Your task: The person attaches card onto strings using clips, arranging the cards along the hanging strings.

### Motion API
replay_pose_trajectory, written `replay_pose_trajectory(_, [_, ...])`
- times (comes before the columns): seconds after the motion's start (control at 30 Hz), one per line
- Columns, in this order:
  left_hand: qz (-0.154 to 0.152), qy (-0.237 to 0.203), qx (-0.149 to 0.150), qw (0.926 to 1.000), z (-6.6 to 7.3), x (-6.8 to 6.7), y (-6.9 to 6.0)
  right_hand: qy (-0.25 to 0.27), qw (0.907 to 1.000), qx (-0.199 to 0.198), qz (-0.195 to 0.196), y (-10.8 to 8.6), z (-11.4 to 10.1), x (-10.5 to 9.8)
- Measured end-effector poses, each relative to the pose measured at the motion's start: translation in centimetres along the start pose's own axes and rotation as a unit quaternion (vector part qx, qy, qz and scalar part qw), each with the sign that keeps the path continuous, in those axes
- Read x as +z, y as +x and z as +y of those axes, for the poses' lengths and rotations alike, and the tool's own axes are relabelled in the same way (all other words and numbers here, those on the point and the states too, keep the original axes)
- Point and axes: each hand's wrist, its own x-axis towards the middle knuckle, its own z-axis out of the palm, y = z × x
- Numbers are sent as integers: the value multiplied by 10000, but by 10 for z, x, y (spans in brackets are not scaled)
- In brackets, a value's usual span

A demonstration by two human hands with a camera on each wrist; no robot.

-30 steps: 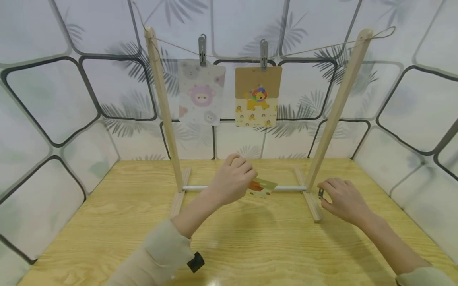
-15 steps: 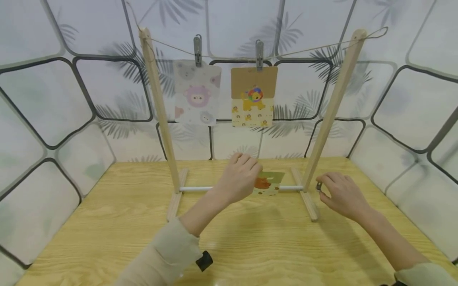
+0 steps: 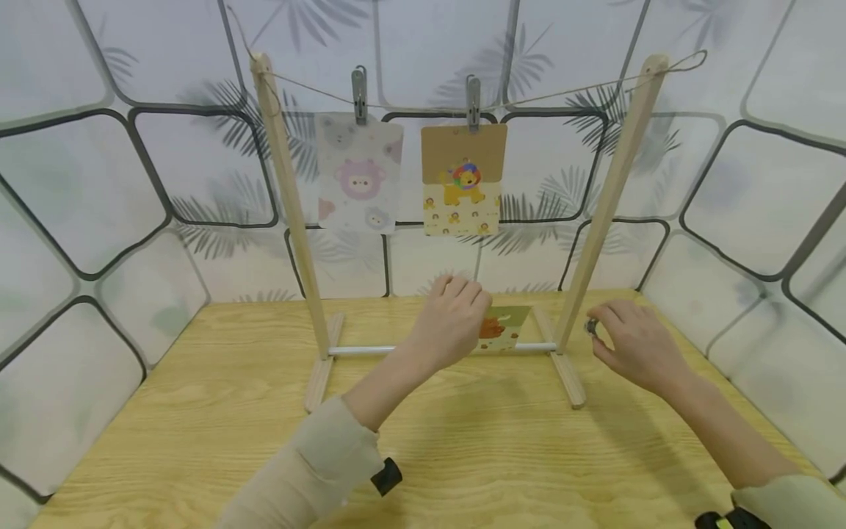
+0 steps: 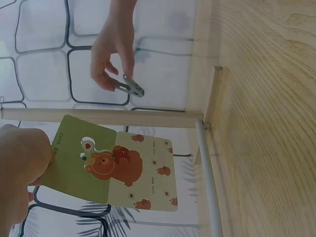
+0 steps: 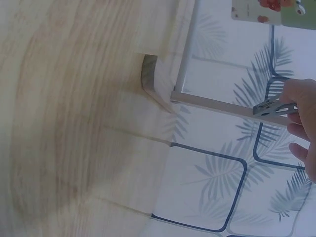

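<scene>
My left hand (image 3: pixel 452 323) pinches a green and cream bear card (image 4: pixel 126 165) by its green end, in front of the rack's white crossbar. The left wrist view shows the card's printed face, with a brown bear in the middle. Beyond the right post, my right hand (image 3: pixel 637 345) holds a metal clip (image 4: pixel 131 88) between thumb and fingers. Above, a string (image 3: pixel 555 95) carries a pale card with a pink animal (image 3: pixel 360 176) and a tan lion card (image 3: pixel 463 180), each under its own metal clip.
Two wooden posts (image 3: pixel 611 198) with flat feet (image 3: pixel 568 378) support the string. Low between them runs the white crossbar (image 3: pixel 360 351). The wooden tabletop (image 3: pixel 463 455) meets a patterned backdrop (image 3: pixel 720 184) at the back and sides.
The left hand has risen slightly with the bear card, which now faces the head camera more squarely. My right hand has also lifted a little with the clip.
</scene>
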Motion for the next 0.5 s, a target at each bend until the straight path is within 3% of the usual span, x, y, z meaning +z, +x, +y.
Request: replay_pose_trajectory(0.5, [139, 128, -104, 9998, 8, -1, 18, -33, 9999, -72, 141, 18, 8, -12])
